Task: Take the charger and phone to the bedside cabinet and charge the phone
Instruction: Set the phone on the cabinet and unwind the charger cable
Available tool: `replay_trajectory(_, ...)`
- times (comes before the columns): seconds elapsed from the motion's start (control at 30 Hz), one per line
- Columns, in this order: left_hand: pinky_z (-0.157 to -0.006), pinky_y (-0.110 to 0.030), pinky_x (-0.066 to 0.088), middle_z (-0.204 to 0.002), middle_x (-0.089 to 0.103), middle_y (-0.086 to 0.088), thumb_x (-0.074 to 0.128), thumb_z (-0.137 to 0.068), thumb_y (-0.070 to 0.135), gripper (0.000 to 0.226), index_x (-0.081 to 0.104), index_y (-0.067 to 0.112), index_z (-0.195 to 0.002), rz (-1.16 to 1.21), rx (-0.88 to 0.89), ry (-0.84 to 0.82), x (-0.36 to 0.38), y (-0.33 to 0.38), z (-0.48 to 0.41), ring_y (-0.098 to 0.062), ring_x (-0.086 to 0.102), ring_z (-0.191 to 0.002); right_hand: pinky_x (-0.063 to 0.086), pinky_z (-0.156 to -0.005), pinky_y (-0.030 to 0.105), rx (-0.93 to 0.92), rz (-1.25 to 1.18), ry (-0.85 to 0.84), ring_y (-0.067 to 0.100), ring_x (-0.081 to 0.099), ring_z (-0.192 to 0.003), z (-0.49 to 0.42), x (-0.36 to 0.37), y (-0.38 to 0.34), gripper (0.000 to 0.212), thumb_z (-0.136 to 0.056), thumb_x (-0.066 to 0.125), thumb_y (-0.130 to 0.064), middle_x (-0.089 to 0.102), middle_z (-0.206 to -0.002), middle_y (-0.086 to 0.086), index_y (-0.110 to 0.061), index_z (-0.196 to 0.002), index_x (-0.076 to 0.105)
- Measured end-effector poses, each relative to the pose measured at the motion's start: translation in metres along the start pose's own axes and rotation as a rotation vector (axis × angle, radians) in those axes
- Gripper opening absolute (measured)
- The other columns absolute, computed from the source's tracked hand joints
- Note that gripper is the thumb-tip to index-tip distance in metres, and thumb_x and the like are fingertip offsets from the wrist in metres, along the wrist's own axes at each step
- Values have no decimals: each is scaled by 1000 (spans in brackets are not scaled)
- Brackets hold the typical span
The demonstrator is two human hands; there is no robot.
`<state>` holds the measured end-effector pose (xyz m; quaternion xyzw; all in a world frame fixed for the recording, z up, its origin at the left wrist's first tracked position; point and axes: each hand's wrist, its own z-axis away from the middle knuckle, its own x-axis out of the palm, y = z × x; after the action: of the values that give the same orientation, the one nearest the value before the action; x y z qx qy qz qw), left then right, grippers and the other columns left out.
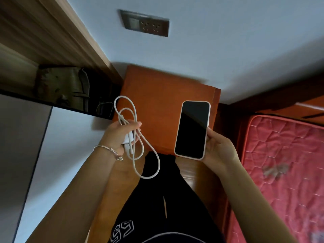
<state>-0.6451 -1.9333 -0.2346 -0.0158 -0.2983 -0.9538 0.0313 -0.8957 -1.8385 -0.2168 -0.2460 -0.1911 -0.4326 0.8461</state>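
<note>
Black trousers [157, 207] with a white print fill the near edge as I stand at the bedside cabinet [163, 95], both arms stretched over its bare orange-brown top. Left hand [121, 135] is clenched around the white charger [127, 140], its cable [140, 151] bunched in loose loops that spill above and below my fist; a thin bracelet [108, 150] circles that wrist. Right hand [217, 146] grips the phone [192, 128] by its lower right edge, dark screen up, held over the cabinet's right side; whether it touches the wood, I cannot tell. Beside the cabinet to the right lies a pink quilted mattress [284, 163]. Beyond, on the pale wall above the cabinet, sits the wall socket [144, 22], well apart from both hands. Risks, as I judge them: the hanging loop could snag on the cabinet's corner as I reach for the socket, jerking the plug loose, and the phone, pinched at one edge only, could slip if I fumble the cable one-handed.
</note>
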Motion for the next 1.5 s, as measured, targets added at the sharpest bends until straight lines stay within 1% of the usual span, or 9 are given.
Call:
replay_trajectory(0.1, -47, -25, 53, -53, 66, 0, 72, -74, 9, 15, 61, 12, -66, -1, 2, 13, 3, -6, -37, -13, 64, -49, 58, -73, 43, 1, -11, 63, 26, 71, -95, -39, -10, 0, 26, -91, 52, -23, 73, -92, 9, -8, -107, 65)
replay_trajectory(0.2, -42, -22, 48, -54, 65, 0, 74, -72, 11, 16, 62, 13, -63, 4, -30, 35, 9, -22, -77, -14, 61, -46, 58, -74, 41, -51, 6, 116, 20, 73, -85, -87, -30, 5, 19, -89, 54, -16, 74, -77, 2, -12, -93, 73)
replay_trajectory(0.37, -53, -27, 54, -55, 67, 2, 77, -69, 12, 24, 67, 20, -48, -1, -86, 32, 19, -55, -146, -13, 65, -51, 58, -59, 33, -69, 4, 171, 16, 73, -67, -161, -64, 13, 10, -88, 56, -16, 71, -64, 0, -11, -91, 64)
replay_trajectory(0.5, -49, -26, 52, -57, 68, 1, 78, -67, 14, 19, 65, 19, -54, -33, -100, 46, 25, -76, -191, -14, 64, -51, 58, -63, 40, 0, 98, 239, 21, 74, -80, -206, -90, 22, 23, -88, 60, -18, 76, -83, 4, -11, -109, 65)
replay_trajectory(0.6, -53, -27, 53, -58, 69, 1, 79, -67, 15, 21, 67, 21, -51, -55, -101, 54, 27, -89, -214, -14, 66, -53, 58, -65, 38, 2, 139, 247, 22, 72, -86, -229, -103, 26, 32, -88, 59, -17, 74, -94, 6, -13, -119, 64)
replay_trajectory(0.83, -53, -27, 53, -58, 70, 3, 78, -67, 13, 23, 66, 22, -49, -77, -121, 101, 24, -110, -243, -12, 68, -55, 55, -52, 26, -46, 132, 171, 8, 67, -57, -263, -121, 32, 26, -89, 55, -14, 73, -71, -3, -14, -112, 67)
replay_trajectory(1.03, -51, -26, 53, -59, 71, 1, 77, -68, 11, 20, 66, 21, -55, -130, -114, 103, 26, -112, -254, -13, 68, -55, 56, -59, 32, -20, 175, 208, 18, 69, -77, -276, -121, 31, 49, -71, 67, -19, 71, -91, 4, -12, -119, 65)
replay_trajectory(1.27, -50, -25, 53, -57, 70, 2, 76, -68, 7, 14, 64, 14, -67, -154, -78, 130, 35, -106, -259, -13, 69, -57, 56, -55, 29, -29, 159, 177, 12, 69, -63, -281, -120, 29, 24, -81, 63, -13, 74, -76, -1, -17, -103, 72)
replay_trajectory(1.5, -49, -25, 53, -56, 70, 2, 75, -68, 7, 14, 64, 14, -66, -142, -78, 129, 42, -112, -260, -13, 68, -55, 57, -61, 33, -13, 201, 209, 16, 71, -75, -283, -125, 33, 36, -66, 71, -20, 74, -85, 1, -18, -102, 73)
